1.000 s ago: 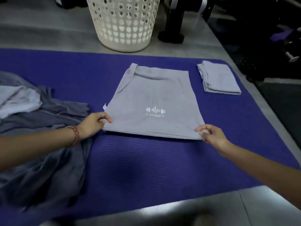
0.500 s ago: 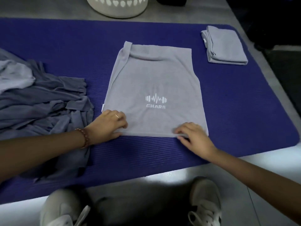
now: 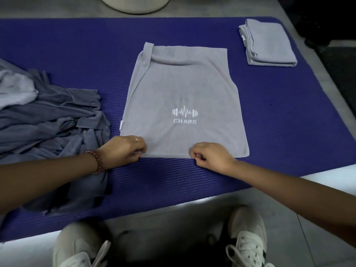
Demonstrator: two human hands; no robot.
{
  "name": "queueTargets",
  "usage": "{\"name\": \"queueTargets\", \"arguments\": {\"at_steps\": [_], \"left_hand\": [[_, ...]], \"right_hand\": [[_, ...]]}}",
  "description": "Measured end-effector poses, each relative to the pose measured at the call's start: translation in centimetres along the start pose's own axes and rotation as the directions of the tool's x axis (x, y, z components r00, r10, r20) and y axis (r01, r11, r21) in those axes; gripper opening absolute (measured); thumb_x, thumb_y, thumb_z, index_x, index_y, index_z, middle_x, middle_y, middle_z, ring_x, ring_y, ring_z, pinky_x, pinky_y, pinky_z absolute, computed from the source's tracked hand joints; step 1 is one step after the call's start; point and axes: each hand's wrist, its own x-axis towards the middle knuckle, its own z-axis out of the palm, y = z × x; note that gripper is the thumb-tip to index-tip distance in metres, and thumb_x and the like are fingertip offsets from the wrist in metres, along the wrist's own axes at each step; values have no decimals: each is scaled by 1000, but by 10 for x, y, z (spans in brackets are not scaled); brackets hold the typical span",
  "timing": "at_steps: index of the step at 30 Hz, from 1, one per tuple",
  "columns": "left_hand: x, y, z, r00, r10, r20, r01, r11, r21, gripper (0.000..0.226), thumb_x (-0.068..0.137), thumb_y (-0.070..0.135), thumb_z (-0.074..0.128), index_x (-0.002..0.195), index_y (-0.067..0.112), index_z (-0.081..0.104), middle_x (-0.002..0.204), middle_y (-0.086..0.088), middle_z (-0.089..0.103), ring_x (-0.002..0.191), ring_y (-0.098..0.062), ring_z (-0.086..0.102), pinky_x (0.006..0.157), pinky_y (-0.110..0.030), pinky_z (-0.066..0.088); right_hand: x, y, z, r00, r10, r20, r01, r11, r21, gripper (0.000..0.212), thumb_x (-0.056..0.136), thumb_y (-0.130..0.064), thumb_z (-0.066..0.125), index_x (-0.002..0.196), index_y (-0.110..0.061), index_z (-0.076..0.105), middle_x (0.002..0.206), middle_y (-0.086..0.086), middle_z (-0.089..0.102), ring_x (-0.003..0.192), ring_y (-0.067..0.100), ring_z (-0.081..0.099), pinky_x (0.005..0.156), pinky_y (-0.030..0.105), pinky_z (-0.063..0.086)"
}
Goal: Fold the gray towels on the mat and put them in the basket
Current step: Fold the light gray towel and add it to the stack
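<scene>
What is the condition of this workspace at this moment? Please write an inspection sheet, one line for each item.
Surface: purple ribbed mat lying on a gray floor.
Job's things: logo towel spread flat in the middle of the mat, its far left edge turned over; folded towel near the far right corner; pile of unfolded towels on the left; basket beyond the mat, only its base in view.
Clutter: nothing seen.
Hands: left hand and right hand both pinch the near edge of the logo towel with curled fingers.
Cables: nothing seen.
Surroundings: the person's two white shoes on the floor at the near side of the mat.
</scene>
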Motion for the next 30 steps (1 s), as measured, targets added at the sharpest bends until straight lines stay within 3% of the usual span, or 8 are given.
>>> {"name": "queueTargets", "arguments": {"at_steps": [3, 6, 12, 20, 23, 25, 28, 30], "left_hand": [[-1, -3, 1, 994, -105, 38, 109, 988, -110, 27, 74, 36, 40, 84, 24, 62, 86, 16, 60, 76, -1, 54, 64, -22, 46], [1, -3, 2, 979, -190, 76, 201, 964, -174, 10, 76, 19, 61, 82, 27, 64, 79, 23, 57, 76, 1, 53, 66, -19, 45], [5, -2, -3, 953, -270, 138, 299, 912, -280, 36, 74, 10, 71, 72, 44, 58, 84, 33, 58, 70, 3, 56, 66, -19, 47], [3, 2, 1, 942, -281, 183, 331, 865, -378, 42, 74, 3, 72, 70, 43, 58, 80, 32, 60, 70, -3, 56, 65, -16, 46], [0, 3, -1, 940, -278, 200, 335, 866, -370, 33, 77, 11, 74, 70, 40, 60, 81, 22, 63, 73, -5, 58, 67, -18, 47], [-5, 2, 0, 935, -337, 108, 352, 851, -390, 29, 79, 11, 73, 75, 37, 60, 79, 12, 63, 77, -8, 58, 72, -17, 46], [-12, -2, 6, 831, -532, -161, 475, 830, -292, 24, 77, 3, 71, 91, 22, 66, 106, -3, 55, 102, -19, 50, 93, -18, 32], [-10, 1, 7, 725, -679, -116, 637, 725, -261, 29, 79, 5, 69, 103, 21, 65, 125, -12, 40, 116, -31, 36, 103, -29, 24]], "right_hand": [[-7, 2, 6, 999, -11, -42, 11, 1000, -3, 11, 76, -5, 62, 82, -14, 60, 80, -5, 58, 67, 7, 47, 58, 24, 39], [-10, 5, 7, 990, 117, -78, -108, 988, 112, 15, 85, -13, 63, 99, -15, 58, 102, -10, 55, 82, 6, 52, 69, 22, 44], [-6, 11, -1, 983, 181, -34, -165, 950, 263, 9, 84, -13, 66, 88, -21, 66, 89, -18, 56, 78, -8, 53, 66, 9, 38], [-8, 15, 0, 978, 208, 14, -191, 864, 467, 14, 81, -5, 69, 82, -19, 70, 79, -9, 60, 63, 2, 49, 64, 12, 40], [-9, 12, -1, 984, 176, 41, -176, 883, 436, 11, 84, -11, 68, 82, -23, 69, 82, -10, 60, 66, 2, 52, 65, 12, 39], [-11, 10, -4, 976, 219, 10, -202, 879, 433, 7, 87, -23, 66, 86, -21, 72, 84, -13, 60, 71, 2, 54, 67, 15, 41], [-22, 21, -6, 857, 440, -269, -355, 881, 313, 18, 87, -25, 63, 104, -20, 68, 107, -7, 55, 99, 8, 51, 87, 22, 41], [-31, 30, -11, 715, 621, -321, -583, 783, 215, 34, 87, -23, 62, 120, -23, 58, 127, 7, 40, 116, 24, 40, 99, 31, 34]]}}
